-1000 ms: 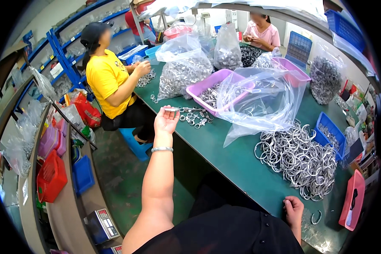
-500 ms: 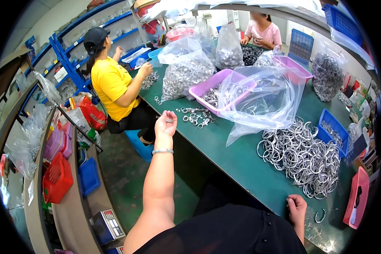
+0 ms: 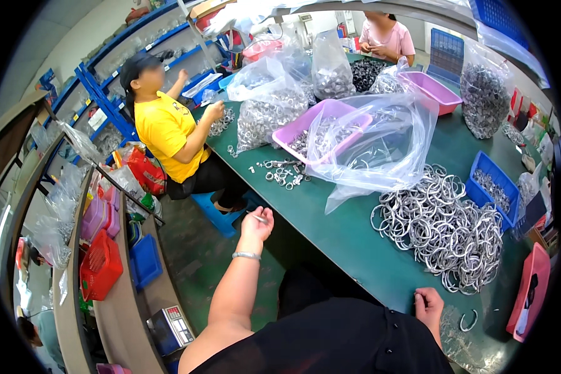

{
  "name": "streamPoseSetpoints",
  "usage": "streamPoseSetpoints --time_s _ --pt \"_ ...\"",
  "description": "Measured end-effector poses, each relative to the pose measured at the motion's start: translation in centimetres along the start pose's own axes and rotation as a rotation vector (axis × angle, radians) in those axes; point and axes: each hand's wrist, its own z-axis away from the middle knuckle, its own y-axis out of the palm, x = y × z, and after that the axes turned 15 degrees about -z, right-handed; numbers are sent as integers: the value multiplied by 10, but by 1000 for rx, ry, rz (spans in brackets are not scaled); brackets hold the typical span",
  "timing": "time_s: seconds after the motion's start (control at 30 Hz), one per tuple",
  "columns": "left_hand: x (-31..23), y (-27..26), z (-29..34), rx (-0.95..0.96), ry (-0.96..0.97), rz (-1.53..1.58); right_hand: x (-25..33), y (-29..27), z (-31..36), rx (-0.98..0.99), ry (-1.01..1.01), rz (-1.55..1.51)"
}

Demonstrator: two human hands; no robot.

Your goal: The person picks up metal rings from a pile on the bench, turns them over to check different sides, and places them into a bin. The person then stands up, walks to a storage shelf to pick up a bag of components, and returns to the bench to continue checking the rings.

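My left hand point(image 3: 255, 225) hovers off the near left edge of the green table point(image 3: 355, 243), fingers pinched on a thin silvery metal piece. A small scatter of metal clips point(image 3: 282, 172) lies on the table beyond it. My right hand point(image 3: 430, 306) rests on the table's near edge with its fingers curled and nothing visible in them. A loose metal ring point(image 3: 468, 321) lies just to its right. A big heap of metal rings point(image 3: 445, 227) lies just beyond this hand.
A clear plastic bag point(image 3: 374, 146) drapes over a purple tray point(image 3: 321, 124). Blue baskets point(image 3: 495, 187), a pink tray point(image 3: 533, 290) and filled bags point(image 3: 265, 109) crowd the table. A person in yellow point(image 3: 168, 137) sits left; another point(image 3: 386, 40) sits at the far end. A scale point(image 3: 171, 327) stands on the left shelf.
My left hand has pulled back from the clip scatter toward me, past the table edge, and now pinches a small metal piece. My right hand stays on the near edge.
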Motion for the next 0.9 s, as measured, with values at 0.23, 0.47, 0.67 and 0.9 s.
streamPoseSetpoints --time_s 0.23,0.47,0.67,0.9 --pt "28 -26 58 -33 -155 -179 5 5 -1 -20 -89 37" --pt "-28 -9 173 215 130 -168 16 15 -22 258 -24 126" --pt "-138 -32 229 329 383 -122 94 174 -99 890 -206 217" --pt "-273 -123 232 562 561 53 76 356 -181 867 -43 770"
